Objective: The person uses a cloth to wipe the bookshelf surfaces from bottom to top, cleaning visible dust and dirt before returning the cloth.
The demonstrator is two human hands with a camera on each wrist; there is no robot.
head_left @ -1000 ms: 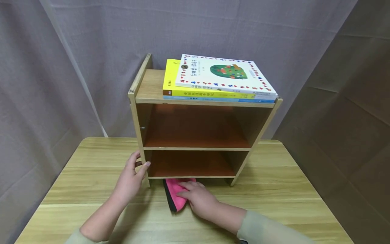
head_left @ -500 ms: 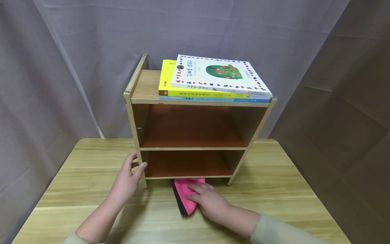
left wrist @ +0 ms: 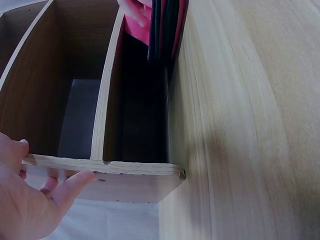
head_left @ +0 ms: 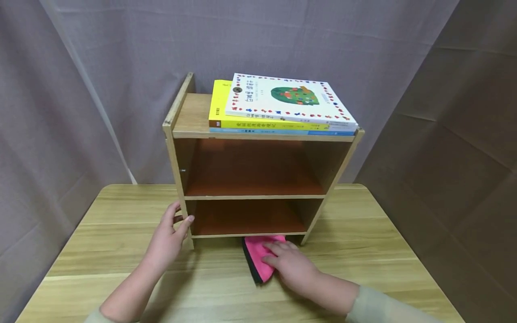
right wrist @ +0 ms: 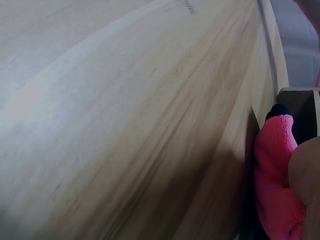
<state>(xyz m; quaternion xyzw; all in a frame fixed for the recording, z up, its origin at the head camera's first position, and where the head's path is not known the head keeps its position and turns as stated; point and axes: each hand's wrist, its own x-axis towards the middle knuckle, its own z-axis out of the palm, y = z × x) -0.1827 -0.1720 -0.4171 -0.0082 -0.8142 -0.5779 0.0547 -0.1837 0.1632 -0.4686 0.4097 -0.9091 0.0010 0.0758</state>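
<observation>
Over the last second, the pink cloth [head_left: 256, 252] has slid rightward along the front of the gap beneath the bottom board [head_left: 248, 235] of the small shelf [head_left: 254, 197], and now sits nearer the right side panel [head_left: 338, 174] than the left side panel [head_left: 173, 161]. The right hand [head_left: 296, 265] has travelled with it, its fingers bent and holding the cloth against the surface [head_left: 226, 289]; part of the folded cloth lies back under the board, while its black edge [head_left: 251, 264] faces left and toward the person. Whether any fingers are tucked beneath the cloth cannot be told. The left hand [head_left: 167, 240] has stayed on the left side panel, its thumb over the front edge and its other fingers along the outside, clamped on the wood. The stacked books [head_left: 291, 96] have kept their place on top; the slight drift of shelf and books together in the head view looks like the head's own motion. For the work in hand, the shift seems to mean that the cloth has passed over a stretch of surface on the left, with the shelf held steady meanwhile.
</observation>
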